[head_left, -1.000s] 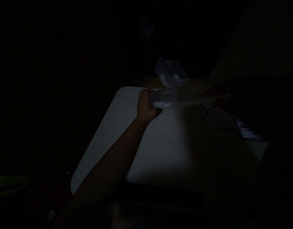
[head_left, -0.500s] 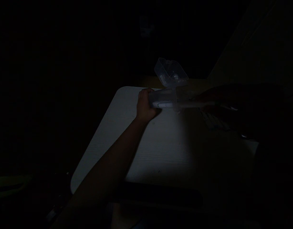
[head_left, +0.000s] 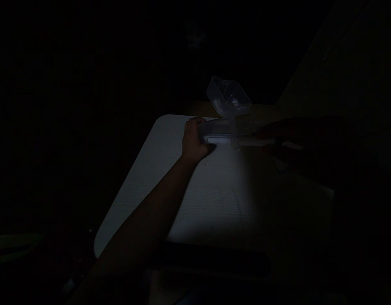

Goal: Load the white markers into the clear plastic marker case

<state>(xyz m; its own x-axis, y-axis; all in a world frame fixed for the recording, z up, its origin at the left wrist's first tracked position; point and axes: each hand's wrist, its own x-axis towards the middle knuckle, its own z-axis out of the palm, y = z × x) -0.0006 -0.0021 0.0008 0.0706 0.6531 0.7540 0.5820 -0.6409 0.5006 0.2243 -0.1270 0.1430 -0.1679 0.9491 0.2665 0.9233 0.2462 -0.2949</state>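
Near the table's far edge, my left hand (head_left: 193, 142) is wrapped round the closed end of a clear plastic box (head_left: 216, 126), which lies on its side. The box's lid (head_left: 229, 98) stands open at the right end, tilted up and back. White pens (head_left: 218, 140) show through the box wall; how many is unclear. Deep in shadow at the right, my right hand (head_left: 278, 129) is closed on a pale, pen-like barrel that reaches into the box's mouth. Most of that hand's outline is lost in the dark.
The pale wood-grain table (head_left: 144, 169) is lit on the left and falls into shadow on the right. Small pale items (head_left: 280, 165) lie below my right hand. A long dark shape (head_left: 214, 258) runs along the near edge. A greenish thing (head_left: 14, 245) is low at the left.
My right hand has moved slightly left, towards the box, and the pens inside sit a little differently. Fewer pale items show below it. My left hand and the box stay put.
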